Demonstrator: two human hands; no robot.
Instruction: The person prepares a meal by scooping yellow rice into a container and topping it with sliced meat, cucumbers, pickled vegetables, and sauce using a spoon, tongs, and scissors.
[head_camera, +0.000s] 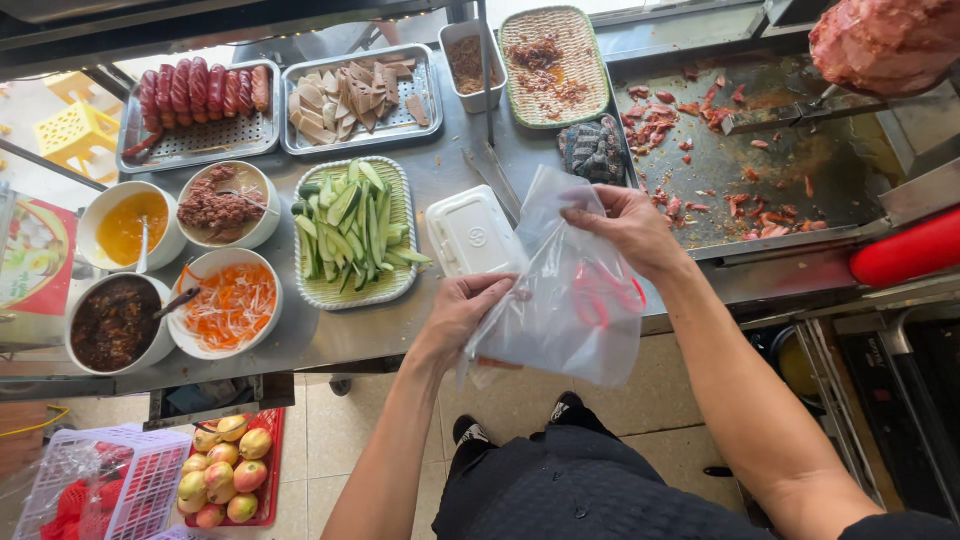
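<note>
Both my hands hold a clear plastic bag (575, 300) with red print, stretched over the front edge of a steel counter (440, 170). My left hand (462, 312) pinches the bag's lower left edge. My right hand (625, 228) grips its upper edge. A white lidded foam box (468, 232) lies on the counter just left of the bag. A woven tray of sliced cucumber (355, 232) sits further left.
Bowls of yellow sauce (127, 226), minced meat (222, 205), dark sauce (112, 323) and shredded carrot (230, 305) stand at left. Trays of sausages (200, 95) and sliced meat (352, 92) sit behind. A griddle (750, 160) with meat scraps lies right. Fruit (225, 470) is on the floor.
</note>
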